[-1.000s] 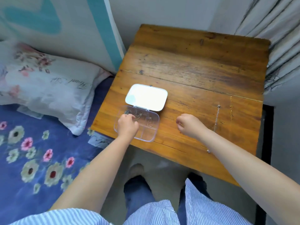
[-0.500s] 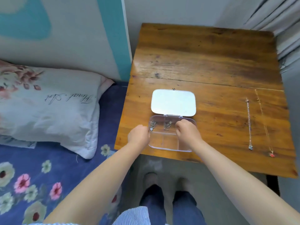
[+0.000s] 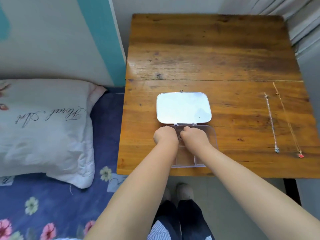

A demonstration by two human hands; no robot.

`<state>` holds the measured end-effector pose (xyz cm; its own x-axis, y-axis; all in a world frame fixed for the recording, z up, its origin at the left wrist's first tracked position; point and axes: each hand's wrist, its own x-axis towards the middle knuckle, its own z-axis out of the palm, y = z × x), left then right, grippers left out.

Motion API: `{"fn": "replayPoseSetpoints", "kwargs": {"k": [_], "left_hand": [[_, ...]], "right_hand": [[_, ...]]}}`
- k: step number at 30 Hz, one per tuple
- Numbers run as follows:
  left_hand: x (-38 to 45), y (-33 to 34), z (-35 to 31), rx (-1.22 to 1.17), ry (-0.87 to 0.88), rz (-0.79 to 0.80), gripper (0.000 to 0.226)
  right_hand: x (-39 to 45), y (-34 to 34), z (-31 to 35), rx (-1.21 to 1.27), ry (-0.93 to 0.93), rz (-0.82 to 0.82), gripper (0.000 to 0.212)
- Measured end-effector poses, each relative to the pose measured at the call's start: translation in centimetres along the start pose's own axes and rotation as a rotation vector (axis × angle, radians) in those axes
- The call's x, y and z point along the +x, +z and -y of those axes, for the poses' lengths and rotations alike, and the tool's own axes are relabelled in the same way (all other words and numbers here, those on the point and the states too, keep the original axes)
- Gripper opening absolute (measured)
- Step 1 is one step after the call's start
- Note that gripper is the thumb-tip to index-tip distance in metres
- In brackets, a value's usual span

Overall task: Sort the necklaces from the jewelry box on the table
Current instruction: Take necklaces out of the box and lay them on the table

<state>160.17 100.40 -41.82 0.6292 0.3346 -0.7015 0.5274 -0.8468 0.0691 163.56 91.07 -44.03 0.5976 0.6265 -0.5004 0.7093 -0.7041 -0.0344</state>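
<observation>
A clear plastic jewelry box [image 3: 212, 135] lies open near the front edge of the wooden table [image 3: 207, 54], its white lid [image 3: 183, 107] folded back flat. My left hand [image 3: 165, 136] and my right hand [image 3: 194, 137] are side by side over the box's far compartments, fingers curled down inside. A short piece of dark necklace chain [image 3: 179, 138] shows between the two hands, pinched where they meet. The near compartments look empty. On the table's right side lie two necklaces, straight and parallel: a silver one [image 3: 271, 122] with a blue pendant and a gold one [image 3: 287, 120] with a red pendant.
A bed with a blue floral sheet [image 3: 34, 205] and a white pillow [image 3: 43, 127] borders the table's left side. Pale curtains [image 3: 303, 18] hang at the far right. My feet [image 3: 183, 191] stand on the floor below the table's front edge.
My left hand moved from the box's left edge into the far compartments. My right hand shifted left to meet it. The view swung so the box sits more central.
</observation>
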Motion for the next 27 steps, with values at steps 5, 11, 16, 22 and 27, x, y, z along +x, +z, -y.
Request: {"fn": "replayPoseSetpoints", "kwargs": {"k": [5, 11, 16, 22, 27], "left_hand": [[0.2, 0.2, -0.4, 0.088, 0.028, -0.030, 0.035], [0.5, 0.6, -0.8, 0.181, 0.062, -0.025, 0.036], [0.5, 1.0, -1.0, 0.291, 0.075, -0.007, 0.039], [0.8, 0.9, -0.5, 0.451, 0.164, -0.038, 0.038], [0.2, -0.1, -0.3, 0.563, 0.194, -0.005, 0.038]], "right_hand": [[-0.4, 1.1, -1.4, 0.144, -0.035, -0.201, 0.021], [-3.4, 0.4, -2.8, 0.639, 0.127, -0.361, 0.014], [-6.0, -0.6, -4.4, 1.193, 0.327, -0.291, 0.021], [-8.0, 0.5, -4.9, 1.310, 0.333, -0.246, 0.019], [-10.1, 0.2, -5.3, 1.181, 0.321, -0.345, 0.014]]}}
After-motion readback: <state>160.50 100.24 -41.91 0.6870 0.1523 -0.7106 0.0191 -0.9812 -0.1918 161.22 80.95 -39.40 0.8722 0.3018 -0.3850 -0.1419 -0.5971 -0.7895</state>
